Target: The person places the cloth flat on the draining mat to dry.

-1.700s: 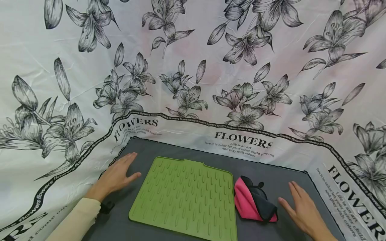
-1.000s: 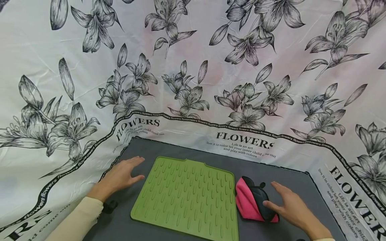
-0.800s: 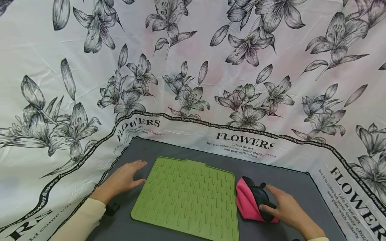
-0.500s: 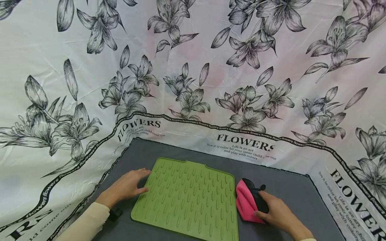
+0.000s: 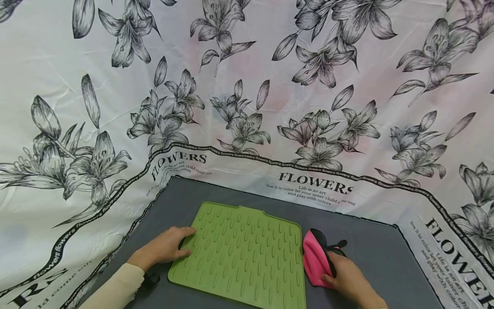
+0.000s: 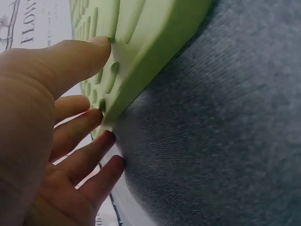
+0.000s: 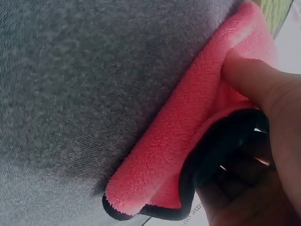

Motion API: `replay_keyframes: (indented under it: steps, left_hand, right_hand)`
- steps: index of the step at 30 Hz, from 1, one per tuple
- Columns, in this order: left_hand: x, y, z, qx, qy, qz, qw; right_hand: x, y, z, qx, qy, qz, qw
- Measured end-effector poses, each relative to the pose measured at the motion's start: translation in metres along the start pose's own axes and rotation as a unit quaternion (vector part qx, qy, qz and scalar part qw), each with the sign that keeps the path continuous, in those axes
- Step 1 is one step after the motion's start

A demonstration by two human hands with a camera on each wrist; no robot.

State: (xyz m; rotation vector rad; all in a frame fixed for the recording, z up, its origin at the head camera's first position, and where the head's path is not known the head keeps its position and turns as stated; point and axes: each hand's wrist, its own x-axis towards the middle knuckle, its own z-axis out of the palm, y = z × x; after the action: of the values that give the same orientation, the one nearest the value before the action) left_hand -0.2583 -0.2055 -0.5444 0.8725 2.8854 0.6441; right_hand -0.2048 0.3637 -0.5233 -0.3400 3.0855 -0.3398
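Moved leftward, the right hand (image 5: 349, 278) pinches the folded pink-and-black fleece cloth (image 5: 316, 261), lower right, just beside the ribbed green rectangular mat (image 5: 236, 253), whose left edge the left hand's (image 5: 167, 246) spread grip meets.

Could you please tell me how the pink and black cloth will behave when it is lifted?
The cloth will probably be floppy, since it is creased where the right hand grips it. Its fuzzy pink side suggests it should not slip easily. Being folded fabric, it is likely light.

The cloth (image 7: 160, 146) looks plush, the mat (image 5: 243, 253) ridged and rubbery.
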Motion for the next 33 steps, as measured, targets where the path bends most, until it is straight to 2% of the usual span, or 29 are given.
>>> replay_keyframes:
  steps: [6, 11, 19, 26, 30, 33]
  left_hand:
    - [-0.001, -0.001, 0.003, -0.005, -0.015, -0.011, 0.9998]
    - [-0.003, 0.001, 0.005, -0.023, -0.013, -0.007, 0.9996]
    - [-0.002, 0.002, 0.007, -0.037, -0.009, -0.005, 0.9993]
    - [-0.004, 0.002, 0.006, -0.041, -0.011, -0.007, 0.9991]
    - [-0.006, 0.003, 0.003, -0.044, -0.01, -0.009, 0.9989]
    - [-0.006, 0.003, 0.002, -0.044, -0.008, -0.009, 0.999]
  right_hand:
    - [-0.001, -0.002, 0.001, -0.023, 0.029, 0.006, 0.999]
    - [-0.002, -0.006, 0.002, -0.04, 0.05, 0.023, 0.998]
    - [-0.005, -0.007, -0.001, -0.032, 0.064, 0.037, 0.997]
    - [-0.004, -0.009, -0.017, -0.03, 0.041, 0.049, 0.998]
    - [-0.002, -0.011, -0.034, -0.031, 0.052, 0.033, 0.998]
    - [0.0, -0.011, -0.048, -0.044, 0.07, 0.007, 0.997]
